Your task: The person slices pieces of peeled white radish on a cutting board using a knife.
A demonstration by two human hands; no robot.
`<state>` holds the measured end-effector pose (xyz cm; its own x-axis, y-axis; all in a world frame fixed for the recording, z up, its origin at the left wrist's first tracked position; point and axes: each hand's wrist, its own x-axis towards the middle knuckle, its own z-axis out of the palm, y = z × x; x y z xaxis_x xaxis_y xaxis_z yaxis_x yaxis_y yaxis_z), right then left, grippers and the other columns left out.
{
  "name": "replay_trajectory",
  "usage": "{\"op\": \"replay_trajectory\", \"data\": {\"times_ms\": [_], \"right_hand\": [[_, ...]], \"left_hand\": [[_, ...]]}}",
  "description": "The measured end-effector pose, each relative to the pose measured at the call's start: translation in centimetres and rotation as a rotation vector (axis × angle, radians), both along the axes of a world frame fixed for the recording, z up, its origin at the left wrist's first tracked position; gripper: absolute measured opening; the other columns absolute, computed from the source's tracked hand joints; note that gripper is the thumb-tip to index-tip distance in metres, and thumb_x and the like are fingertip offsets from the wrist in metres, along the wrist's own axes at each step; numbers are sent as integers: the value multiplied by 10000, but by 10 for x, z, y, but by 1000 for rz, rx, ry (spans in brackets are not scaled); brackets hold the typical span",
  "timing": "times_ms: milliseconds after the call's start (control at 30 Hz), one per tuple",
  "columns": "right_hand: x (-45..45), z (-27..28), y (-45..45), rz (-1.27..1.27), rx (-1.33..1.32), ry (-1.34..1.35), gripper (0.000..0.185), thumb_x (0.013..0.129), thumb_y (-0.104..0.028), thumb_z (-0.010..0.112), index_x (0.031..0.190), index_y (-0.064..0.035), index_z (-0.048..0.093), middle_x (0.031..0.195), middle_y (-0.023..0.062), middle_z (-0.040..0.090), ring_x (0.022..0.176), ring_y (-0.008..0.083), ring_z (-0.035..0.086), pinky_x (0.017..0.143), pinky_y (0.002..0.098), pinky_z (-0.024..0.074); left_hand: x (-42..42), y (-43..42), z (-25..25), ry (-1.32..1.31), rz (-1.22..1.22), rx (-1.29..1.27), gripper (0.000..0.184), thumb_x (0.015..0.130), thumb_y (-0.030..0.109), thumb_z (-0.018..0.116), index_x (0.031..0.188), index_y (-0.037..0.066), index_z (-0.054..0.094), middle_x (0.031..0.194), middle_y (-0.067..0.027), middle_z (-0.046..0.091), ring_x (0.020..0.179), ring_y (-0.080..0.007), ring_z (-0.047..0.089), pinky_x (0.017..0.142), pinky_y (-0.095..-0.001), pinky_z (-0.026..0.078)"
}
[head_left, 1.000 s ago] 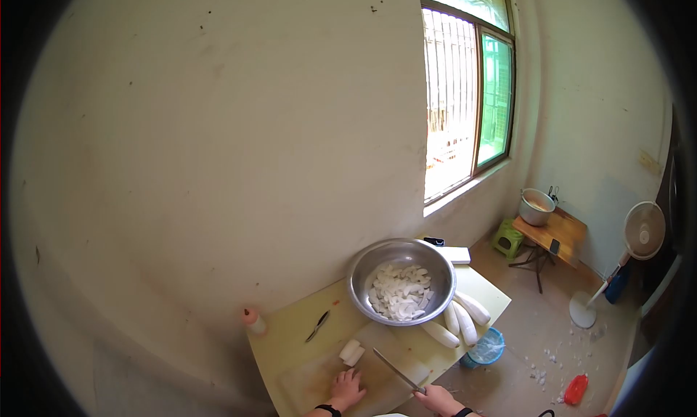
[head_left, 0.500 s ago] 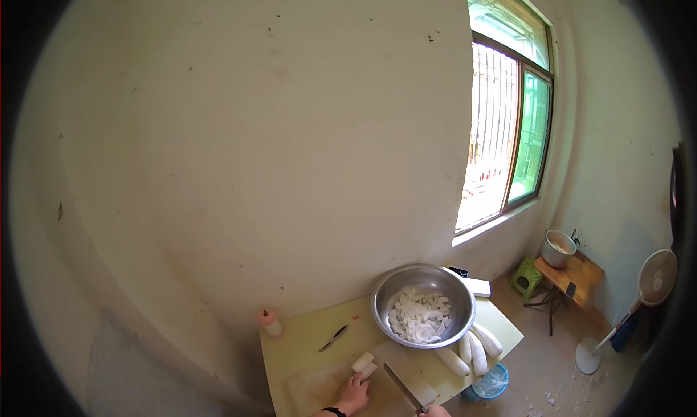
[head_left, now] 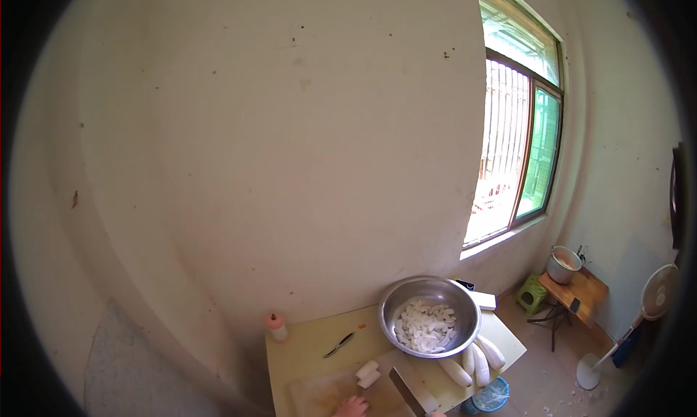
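Observation:
My left hand (head_left: 351,407) lies low on the cutting board (head_left: 308,391), only partly in frame, with its fingers stretched out and nothing visible in them. Just beyond the fingertips, apart from them, are two cut lengths of a peeled white root vegetable (head_left: 367,374). At the bottom edge my right hand (head_left: 436,414) grips a kitchen knife (head_left: 408,392), its broad blade slanting up and left over the board. Most of that hand is cut off. Behind the board stands a large steel bowl (head_left: 389,332) holding many white cut pieces (head_left: 425,326).
Several whole peeled white roots (head_left: 480,366) lie right of the bowl. A small dark tool (head_left: 339,344), perhaps a peeler, and a pink-topped bottle (head_left: 276,328) are on the table's left. A lined blue bin (head_left: 489,397) stands below the right edge; a fan (head_left: 589,371) is farther right.
My left hand has drawn back from the white lengths, toward the bottom edge. The knife blade has turned to show more of its flat side. The view has tilted slightly upward.

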<state>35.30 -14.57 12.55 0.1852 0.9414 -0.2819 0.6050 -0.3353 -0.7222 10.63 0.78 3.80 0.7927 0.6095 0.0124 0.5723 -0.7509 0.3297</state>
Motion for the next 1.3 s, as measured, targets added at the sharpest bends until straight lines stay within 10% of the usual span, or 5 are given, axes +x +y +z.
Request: {"op": "replay_trajectory", "data": {"times_ms": [400,500,800,1033,1300], "right_hand": [[20,-67,-1,-37,3,-2,349,844,-342,634,920,-7,691,861,266,675,860,357,686,764,505,498],[24,-79,9,-85,-139,0,370,855,-387,619,898,-26,687,784,199,674,741,322,675,655,449,502],[21,-59,9,-156,-262,42,353,886,-343,580,914,-2,666,692,153,652,572,259,634,525,378,491],[26,-91,5,-60,-114,-68,347,893,-326,564,921,5,665,715,164,661,615,264,652,559,373,507],[20,-63,3,-175,-175,94,355,894,-331,562,901,13,647,697,151,650,545,247,616,505,367,489]], "left_hand": [[14,17,-30,-49,256,-396,320,988,221,417,1081,26,653,1200,-266,597,1112,-374,585,920,-492,471],[18,37,-85,-114,68,-337,215,786,166,629,979,90,685,913,-138,652,918,-319,633,821,-429,518],[117,77,127,-752,219,-584,169,850,186,718,924,37,685,792,-26,685,745,-110,631,717,-274,518],[186,122,124,-1058,415,-516,586,849,273,742,1288,-29,498,1224,-191,572,1001,-210,610,838,-335,521],[7,67,13,-398,724,-7,666,778,323,737,1299,-6,485,1285,-236,523,1197,-400,488,1017,-478,397]]}}
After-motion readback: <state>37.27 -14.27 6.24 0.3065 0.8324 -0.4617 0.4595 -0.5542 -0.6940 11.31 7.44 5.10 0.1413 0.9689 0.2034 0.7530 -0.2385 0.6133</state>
